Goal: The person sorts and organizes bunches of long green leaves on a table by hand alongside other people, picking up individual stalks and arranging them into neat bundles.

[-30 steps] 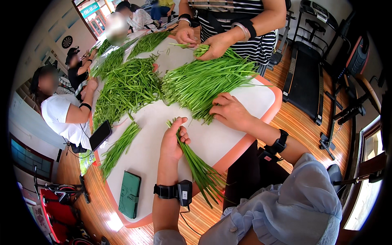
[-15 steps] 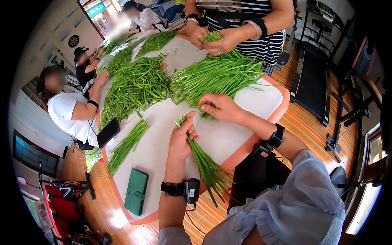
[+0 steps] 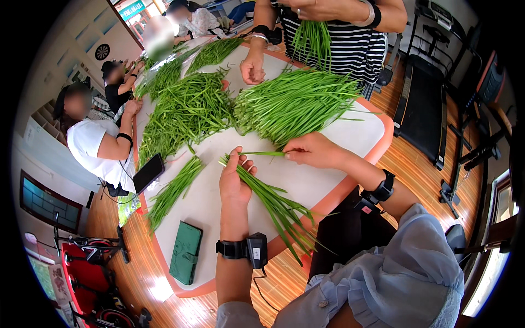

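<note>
My left hand (image 3: pixel 235 183) is closed round the pale ends of a thin bunch of green chives (image 3: pixel 279 205), whose long leaves hang down to the right over the table edge. Pinched between the thumb and fingers of my right hand (image 3: pixel 313 151) are a few chive stalks (image 3: pixel 263 153), which reach left to the fingertips of the left hand. Just beyond the right hand lies a big pile of chives (image 3: pixel 295 104), laid roughly side by side. A smaller bunch (image 3: pixel 175 191) rests on the white table (image 3: pixel 213 213), left of my left hand.
A tangled chive heap (image 3: pixel 186 112) spreads over the table's left part. Near the close edge lie a green phone case (image 3: pixel 186 252) and, by the left rim, a dark phone (image 3: pixel 148 173). Across stands a person in stripes (image 3: pixel 355 49) holding chives; others sit along the left. A treadmill (image 3: pixel 426 104) stands right.
My right hand has moved slightly right and now draws stalks out straight towards the left hand. The person opposite has raised their bunch and lowered one hand to the pile.
</note>
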The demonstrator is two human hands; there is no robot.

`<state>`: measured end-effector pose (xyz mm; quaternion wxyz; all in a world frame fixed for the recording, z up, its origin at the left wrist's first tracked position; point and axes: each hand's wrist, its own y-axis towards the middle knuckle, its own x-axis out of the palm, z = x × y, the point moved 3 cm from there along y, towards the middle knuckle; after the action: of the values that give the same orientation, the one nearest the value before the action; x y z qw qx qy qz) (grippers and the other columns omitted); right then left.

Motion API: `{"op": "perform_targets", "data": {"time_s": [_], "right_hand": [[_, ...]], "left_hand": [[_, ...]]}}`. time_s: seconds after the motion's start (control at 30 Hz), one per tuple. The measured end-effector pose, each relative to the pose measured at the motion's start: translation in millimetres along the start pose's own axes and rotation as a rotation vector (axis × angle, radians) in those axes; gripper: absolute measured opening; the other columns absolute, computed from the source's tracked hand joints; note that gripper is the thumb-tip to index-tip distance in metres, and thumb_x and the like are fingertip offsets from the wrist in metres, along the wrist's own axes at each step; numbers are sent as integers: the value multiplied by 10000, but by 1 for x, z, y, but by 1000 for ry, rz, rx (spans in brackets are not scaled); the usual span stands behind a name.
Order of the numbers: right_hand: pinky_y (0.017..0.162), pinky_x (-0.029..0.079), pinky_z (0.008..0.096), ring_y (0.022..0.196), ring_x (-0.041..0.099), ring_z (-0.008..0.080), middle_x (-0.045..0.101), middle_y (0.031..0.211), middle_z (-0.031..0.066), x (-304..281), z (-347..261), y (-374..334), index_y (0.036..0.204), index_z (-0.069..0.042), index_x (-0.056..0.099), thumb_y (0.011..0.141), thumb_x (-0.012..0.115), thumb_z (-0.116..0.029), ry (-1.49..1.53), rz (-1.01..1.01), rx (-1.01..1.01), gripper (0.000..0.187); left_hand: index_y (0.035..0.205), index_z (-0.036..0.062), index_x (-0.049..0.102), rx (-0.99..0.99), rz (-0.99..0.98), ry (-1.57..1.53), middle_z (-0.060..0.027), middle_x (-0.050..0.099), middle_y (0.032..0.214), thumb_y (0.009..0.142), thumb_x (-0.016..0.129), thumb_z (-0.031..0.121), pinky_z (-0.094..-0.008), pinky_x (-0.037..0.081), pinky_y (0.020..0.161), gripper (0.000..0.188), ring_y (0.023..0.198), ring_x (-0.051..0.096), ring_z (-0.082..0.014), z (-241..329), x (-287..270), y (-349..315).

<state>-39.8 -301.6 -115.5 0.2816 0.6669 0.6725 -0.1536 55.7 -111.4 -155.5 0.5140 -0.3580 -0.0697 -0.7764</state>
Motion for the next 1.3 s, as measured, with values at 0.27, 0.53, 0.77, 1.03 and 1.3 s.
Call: {"op": "perform_targets", "data": {"time_s": [0.27, 0.53, 0.77, 1.03, 1.3], "right_hand": [[627, 460, 297, 664, 592, 200, 626, 730, 71, -37, 17, -26, 870, -45, 631, 824, 573, -167, -226, 237, 19, 143], [824, 410, 332, 912, 488, 236, 555, 852, 53, -28, 27, -24, 880, -97, 623, 720, 600, -91, -598, 268, -72, 161], [824, 405, 325, 885, 475, 239, 534, 830, 49, -22, 31, -17, 836, -96, 607, 712, 604, -100, -667, 346, -107, 124], [846, 399, 357, 905, 502, 243, 575, 850, 54, -30, 34, -15, 819, -87, 609, 750, 574, -125, -530, 319, -150, 87], [791, 379, 372, 859, 534, 259, 596, 796, 62, -36, 27, -14, 865, -81, 568, 793, 556, -131, -473, 505, -120, 89]], "left_hand": [[1039, 120, 526, -61, 90, -160, -24, 534, 842, 912, 484, 229, -303, 477, 694, 172, 790, 545, -163, -2, 14, -4], [1154, 100, 512, -88, -54, -85, 35, 374, 641, 877, 555, 286, -245, 354, 541, 336, 552, 353, -86, -4, 9, -1], [1179, 55, 488, -145, -113, 34, 9, 434, 691, 861, 582, 231, -260, 386, 553, 375, 570, 408, -103, -7, 17, -4], [1163, 52, 496, -182, -191, 62, -16, 509, 731, 867, 565, 191, -289, 438, 602, 334, 617, 485, -122, -12, 19, -7], [1199, 130, 493, -203, -129, 50, 18, 438, 645, 868, 563, 206, -320, 424, 633, 347, 579, 436, -116, -14, 35, -17]]}}
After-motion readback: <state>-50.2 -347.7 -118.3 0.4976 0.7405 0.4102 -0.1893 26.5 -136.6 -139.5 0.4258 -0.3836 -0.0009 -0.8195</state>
